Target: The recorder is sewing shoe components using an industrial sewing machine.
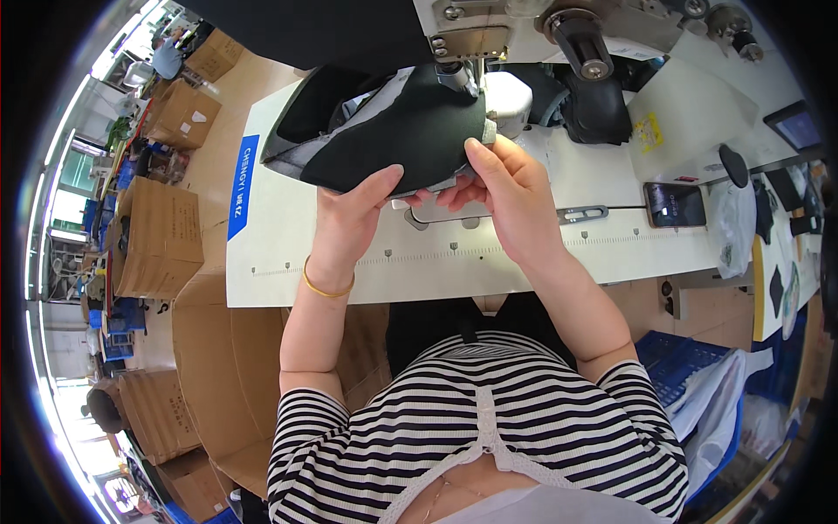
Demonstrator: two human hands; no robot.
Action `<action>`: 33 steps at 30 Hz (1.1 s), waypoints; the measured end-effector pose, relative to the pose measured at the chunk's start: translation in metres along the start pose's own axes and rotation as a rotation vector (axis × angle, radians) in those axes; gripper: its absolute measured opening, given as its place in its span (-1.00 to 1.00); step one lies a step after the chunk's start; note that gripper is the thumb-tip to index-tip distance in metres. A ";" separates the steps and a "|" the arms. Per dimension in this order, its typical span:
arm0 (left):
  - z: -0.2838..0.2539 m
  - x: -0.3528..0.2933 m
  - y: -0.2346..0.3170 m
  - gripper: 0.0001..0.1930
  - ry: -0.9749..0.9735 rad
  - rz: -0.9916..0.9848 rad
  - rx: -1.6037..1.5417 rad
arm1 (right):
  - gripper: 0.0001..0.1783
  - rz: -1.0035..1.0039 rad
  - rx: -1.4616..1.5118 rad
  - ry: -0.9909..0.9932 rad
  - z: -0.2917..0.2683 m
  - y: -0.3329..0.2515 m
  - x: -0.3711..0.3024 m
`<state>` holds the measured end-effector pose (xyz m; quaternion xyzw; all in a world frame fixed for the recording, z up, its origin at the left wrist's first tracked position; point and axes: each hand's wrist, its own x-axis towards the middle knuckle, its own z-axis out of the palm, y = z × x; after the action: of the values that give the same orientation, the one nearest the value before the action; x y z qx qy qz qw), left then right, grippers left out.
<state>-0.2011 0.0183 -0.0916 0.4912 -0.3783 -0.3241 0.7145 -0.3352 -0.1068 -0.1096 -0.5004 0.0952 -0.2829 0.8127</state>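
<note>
A dark green-black fabric piece (410, 131) with grey edging lies under the needle area of a sewing machine (471, 44). My left hand (360, 203) grips its near edge, thumb on top and fingers curled beneath. My right hand (513, 188) pinches the right-hand corner of the same piece between thumb and fingers, close to a small pale grey strip (489, 131). Folded grey and black layers (336, 118) stand open on the piece's left side. The needle tip and the fabric's underside are hidden.
The white sewing table (349, 275) has a ruler scale along its front. Dark shaped pieces (598, 105) lie behind the machine's needle area. To the right rests a phone (674, 205). Cardboard boxes (161, 236) stand at left; a blue crate (681, 362) sits at lower right.
</note>
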 end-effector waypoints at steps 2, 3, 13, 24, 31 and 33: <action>0.004 0.001 -0.001 -0.72 0.013 0.027 0.038 | -0.71 -0.007 -0.010 0.004 -0.001 0.000 0.001; 0.006 0.002 -0.001 -0.72 0.010 0.026 0.035 | -0.72 -0.014 -0.022 -0.003 -0.002 -0.001 0.001; 0.015 0.010 -0.013 -0.76 0.146 0.178 0.154 | -0.70 -0.023 -0.079 -0.022 -0.003 -0.002 0.006; 0.028 0.020 -0.026 -0.72 0.174 0.324 0.259 | -0.65 -0.046 0.005 -0.012 -0.009 0.001 0.014; 0.055 0.015 -0.037 -0.82 0.303 0.380 0.306 | -0.67 -0.047 0.071 0.008 -0.014 0.004 0.015; 0.068 0.014 -0.041 -0.84 0.373 0.427 0.297 | -0.69 -0.035 0.072 0.004 -0.014 0.004 0.015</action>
<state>-0.2557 -0.0372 -0.1112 0.5506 -0.3787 -0.0124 0.7438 -0.3279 -0.1241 -0.1176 -0.4719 0.0778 -0.3012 0.8249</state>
